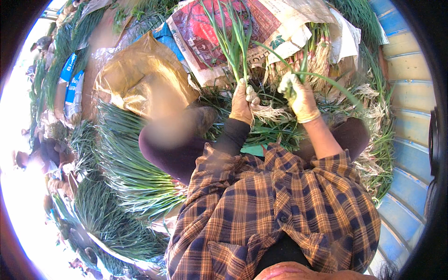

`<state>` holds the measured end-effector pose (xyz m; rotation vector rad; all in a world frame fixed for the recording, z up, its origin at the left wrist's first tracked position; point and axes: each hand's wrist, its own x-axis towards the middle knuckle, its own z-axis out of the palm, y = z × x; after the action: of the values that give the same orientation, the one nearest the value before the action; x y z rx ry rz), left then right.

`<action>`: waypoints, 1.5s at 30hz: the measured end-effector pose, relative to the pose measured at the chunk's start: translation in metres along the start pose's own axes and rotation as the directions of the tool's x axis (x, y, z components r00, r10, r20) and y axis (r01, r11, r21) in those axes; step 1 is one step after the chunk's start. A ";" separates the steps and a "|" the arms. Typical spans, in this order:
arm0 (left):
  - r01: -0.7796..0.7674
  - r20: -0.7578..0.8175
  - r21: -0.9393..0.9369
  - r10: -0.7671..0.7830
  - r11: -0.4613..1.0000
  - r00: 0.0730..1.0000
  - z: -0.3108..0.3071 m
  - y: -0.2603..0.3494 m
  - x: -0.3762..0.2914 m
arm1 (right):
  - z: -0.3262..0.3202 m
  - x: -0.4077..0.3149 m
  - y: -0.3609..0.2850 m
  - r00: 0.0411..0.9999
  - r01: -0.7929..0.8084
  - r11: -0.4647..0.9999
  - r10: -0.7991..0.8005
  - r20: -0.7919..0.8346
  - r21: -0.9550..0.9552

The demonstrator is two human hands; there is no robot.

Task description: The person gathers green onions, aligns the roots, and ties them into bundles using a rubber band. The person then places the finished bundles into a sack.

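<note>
My left hand (241,101), in a thin yellowish glove, grips a small bunch of green onions (239,52) by the lower stems; their white bulbs and stringy roots hang at its right side and the green leaves point up. To its right, my right hand (301,98), gloved too, has its fingers closed around some green leaves (332,82), with a pale, soiled glove fingertip area near its top. Loose green trimmings (276,134) lie below both hands. Beyond my right hand, reddish-stemmed onions with long roots (320,52) lie partly under a woven sack.
A yellow plastic sack (140,73) lies at the left, above a large pile of green onions (129,164). A printed woven sack (224,31) is spread ahead. More rooty onions (376,140) line the right side, by a ribbed wall (409,98). People sit at the far left.
</note>
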<state>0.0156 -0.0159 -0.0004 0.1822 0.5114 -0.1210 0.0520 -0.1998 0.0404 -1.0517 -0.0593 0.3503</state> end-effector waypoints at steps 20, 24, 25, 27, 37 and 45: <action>-0.118 0.343 0.316 0.002 0.941 0.939 0.050 0.038 -0.043 | -0.078 0.204 -0.104 0.931 -0.084 -0.749 -0.294 0.216 -0.657; -0.162 0.366 0.241 0.065 0.957 0.928 0.052 0.040 -0.051 | -0.085 0.238 -0.123 0.937 0.108 -0.557 -0.219 0.271 -0.823; -0.164 0.343 0.213 0.084 0.963 0.936 0.054 0.043 -0.055 | -0.074 0.243 -0.128 0.954 0.043 -0.570 -0.220 0.203 -0.820; -0.190 0.355 0.144 0.128 0.971 0.926 0.063 0.047 -0.065 | -0.026 0.258 -0.135 0.939 -0.016 -0.209 -0.339 0.057 -0.978; -0.600 0.367 0.029 0.550 0.799 0.750 0.102 0.095 -0.127 | 0.321 0.189 -0.061 0.814 0.579 0.364 -0.209 0.541 -0.730; -0.737 0.383 -0.005 0.682 0.676 0.623 0.093 0.118 -0.133 | 0.363 0.187 0.099 0.724 0.480 0.336 0.370 0.582 -0.811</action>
<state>-0.0361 0.0896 0.1623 0.4990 0.0279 0.5966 0.1258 0.2074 0.1148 -2.0682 -1.1747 0.6738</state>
